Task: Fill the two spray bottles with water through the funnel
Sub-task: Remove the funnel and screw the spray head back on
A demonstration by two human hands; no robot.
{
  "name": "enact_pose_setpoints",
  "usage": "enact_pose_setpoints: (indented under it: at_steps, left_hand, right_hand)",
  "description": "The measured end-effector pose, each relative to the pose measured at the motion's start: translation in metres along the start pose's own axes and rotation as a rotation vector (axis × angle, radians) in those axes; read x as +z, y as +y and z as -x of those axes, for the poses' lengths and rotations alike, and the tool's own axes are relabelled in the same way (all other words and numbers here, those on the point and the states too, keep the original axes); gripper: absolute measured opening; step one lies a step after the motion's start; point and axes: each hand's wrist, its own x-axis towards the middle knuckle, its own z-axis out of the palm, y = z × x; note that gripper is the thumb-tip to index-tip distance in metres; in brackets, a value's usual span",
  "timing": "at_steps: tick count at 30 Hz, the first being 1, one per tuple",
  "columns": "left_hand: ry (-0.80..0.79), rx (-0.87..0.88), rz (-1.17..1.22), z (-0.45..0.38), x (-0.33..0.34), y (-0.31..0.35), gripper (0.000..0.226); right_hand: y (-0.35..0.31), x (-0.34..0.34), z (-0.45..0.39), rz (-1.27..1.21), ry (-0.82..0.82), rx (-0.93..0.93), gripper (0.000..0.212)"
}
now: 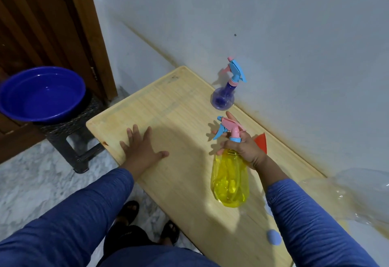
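A yellow spray bottle (230, 180) with a pink and blue trigger head stands on the wooden table (179, 107). My right hand (245, 150) is wrapped around its neck just under the head. A purple spray bottle (223, 98) with a blue and pink head stands further back by the wall. A red funnel (261, 142) shows partly behind my right hand. My left hand (142, 149) lies flat on the table, fingers spread, holding nothing.
A blue basin (42, 94) with water sits on a dark stool (73, 140) left of the table. A clear plastic bottle (353, 195) lies at the right edge. A small blue cap (273, 237) lies near my right sleeve. The wall runs along the table's far side.
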Motion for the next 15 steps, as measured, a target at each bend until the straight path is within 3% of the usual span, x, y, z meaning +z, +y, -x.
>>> enact_pose_setpoints:
  at_steps: [2,6,8,11,15]
  left_hand:
    - [0.025,0.1,0.025,0.001,0.002,0.013,0.093]
    - [-0.111,0.421,0.407,0.016,-0.001,0.056,0.077]
    - [-0.233,0.543,0.486,0.021,-0.009,0.073,0.084]
    - [-0.382,0.625,0.553,0.018,-0.019,0.089,0.105]
    - [-0.541,0.664,0.744,0.01,-0.033,0.093,0.085]
  right_hand:
    - [-0.006,0.003,0.002,-0.019,0.061,-0.027,0.045]
    - [-0.024,0.014,0.004,-0.038,0.17,-0.142,0.053]
    - [-0.037,0.019,0.007,0.002,0.223,-0.209,0.053]
    - [-0.052,0.025,0.009,-0.029,0.285,-0.305,0.053]
    - [-0.069,0.032,0.007,-0.052,0.353,-0.397,0.063]
